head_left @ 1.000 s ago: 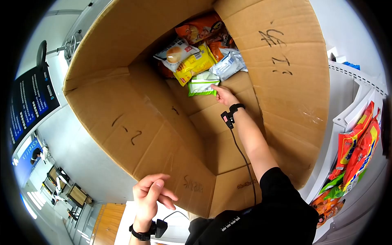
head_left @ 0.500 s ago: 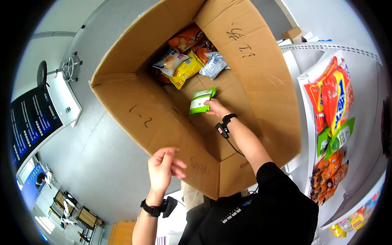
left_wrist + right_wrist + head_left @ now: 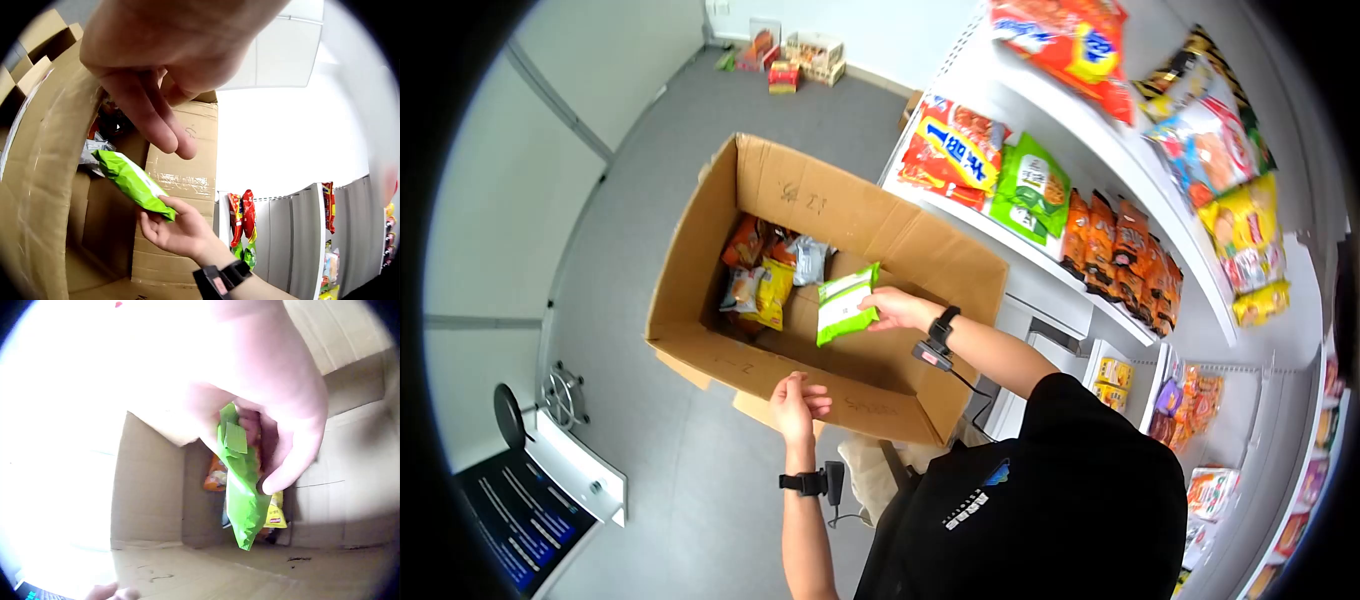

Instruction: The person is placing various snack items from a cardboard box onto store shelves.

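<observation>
My right hand (image 3: pixel 900 308) pinches a green-and-white snack bag (image 3: pixel 846 303) by one edge and holds it up over the open cardboard box (image 3: pixel 850 212). In the right wrist view the thumb lies along one side of the green bag (image 3: pixel 245 503). At the box's far end lie a yellow bag (image 3: pixel 774 293), a silver bag (image 3: pixel 810 260), a white bag (image 3: pixel 742 288) and orange bags (image 3: pixel 745 240). My left hand (image 3: pixel 800 403) hovers by the box's near wall, fingers loosely bent and holding nothing; the left wrist view shows its fingers (image 3: pixel 164 139) hanging down.
White shelves to the right hold red bags (image 3: pixel 952 150), green bags (image 3: pixel 1032 185) and several orange-brown bags (image 3: pixel 1115 245). Small cartons (image 3: pixel 812 55) sit on the floor by the back wall. A wheeled stool base (image 3: pixel 563 396) and a dark screen (image 3: pixel 520 520) are at left.
My right hand has lifted the green bag off the box floor, away from the other bags. The head view has swung right, bringing more shelving in. My left hand stays near the box wall.
</observation>
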{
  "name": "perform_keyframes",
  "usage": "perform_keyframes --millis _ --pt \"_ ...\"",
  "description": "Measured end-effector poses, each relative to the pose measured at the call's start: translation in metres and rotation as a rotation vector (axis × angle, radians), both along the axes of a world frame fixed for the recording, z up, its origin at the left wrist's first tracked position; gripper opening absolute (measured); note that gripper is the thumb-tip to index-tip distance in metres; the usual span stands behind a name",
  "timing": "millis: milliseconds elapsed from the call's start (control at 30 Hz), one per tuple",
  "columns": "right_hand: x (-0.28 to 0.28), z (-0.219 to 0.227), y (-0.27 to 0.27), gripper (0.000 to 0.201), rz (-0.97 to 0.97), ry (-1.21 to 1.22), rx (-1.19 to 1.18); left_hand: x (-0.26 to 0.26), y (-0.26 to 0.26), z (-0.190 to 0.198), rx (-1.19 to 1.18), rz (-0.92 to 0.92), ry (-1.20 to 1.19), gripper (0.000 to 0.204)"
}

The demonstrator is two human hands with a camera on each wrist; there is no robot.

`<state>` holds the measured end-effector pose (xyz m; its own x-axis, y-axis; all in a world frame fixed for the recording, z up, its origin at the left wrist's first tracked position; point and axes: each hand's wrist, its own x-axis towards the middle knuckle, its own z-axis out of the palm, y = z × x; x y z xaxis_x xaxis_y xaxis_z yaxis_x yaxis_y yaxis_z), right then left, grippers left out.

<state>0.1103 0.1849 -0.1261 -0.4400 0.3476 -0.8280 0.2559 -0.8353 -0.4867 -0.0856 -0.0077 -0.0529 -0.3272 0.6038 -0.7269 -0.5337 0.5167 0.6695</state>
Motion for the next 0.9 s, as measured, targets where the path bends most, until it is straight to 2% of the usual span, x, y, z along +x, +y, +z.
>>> perform_keyframes --millis 167,267,300,367,400,500,533,600,700,767,867,900 --pt "0.021 0.083 -0.045 0.035 -0.071 0.181 0.017 -0.001 -0.004 -0.005 0.057 -0.071 0.022 0.048" --pt "0.031 0.125 -0.070 0.037 -0.053 0.262 0.067 0.003 -0.003 0.010 0.053 -0.167 0.078 0.064" --pt "0.034 0.134 -0.077 0.039 -0.040 0.282 0.087 -0.002 -0.004 -0.005 0.108 -0.283 0.008 0.068" --pt "0.040 0.142 -0.086 0.038 -0.007 0.303 0.122 0.001 -0.001 -0.028 0.392 -0.359 -0.047 0.068" --pt "0.042 0.154 -0.090 0.035 0.033 0.304 0.156 0.007 0.001 -0.008 0.440 -0.378 -0.076 0.065" --pt "0.049 0.177 -0.097 0.031 0.124 0.296 0.278 0.019 0.011 0.019 0.548 -0.407 -0.193 0.052" --pt "0.052 0.186 -0.099 0.032 0.161 0.284 0.311 0.023 0.014 0.037 0.532 -0.342 -0.313 0.042" --pt "0.058 0.206 -0.104 0.035 0.231 0.253 0.390 0.025 0.015 0.048 0.514 -0.333 -0.254 0.041" --pt "0.071 0.214 -0.104 0.043 0.199 0.252 0.358 0.028 0.020 0.065 0.510 -0.317 -0.205 0.039" --pt "0.082 0.220 -0.099 0.051 0.091 0.245 0.419 0.028 0.021 0.077 0.538 -0.356 -0.193 0.039" --pt "0.099 0.226 -0.085 0.053 -0.025 0.200 0.479 0.031 0.020 0.102 0.517 -0.473 -0.164 0.039" --pt "0.102 0.232 -0.085 0.052 0.007 0.210 0.491 0.033 0.021 0.109 0.509 -0.520 -0.146 0.039"
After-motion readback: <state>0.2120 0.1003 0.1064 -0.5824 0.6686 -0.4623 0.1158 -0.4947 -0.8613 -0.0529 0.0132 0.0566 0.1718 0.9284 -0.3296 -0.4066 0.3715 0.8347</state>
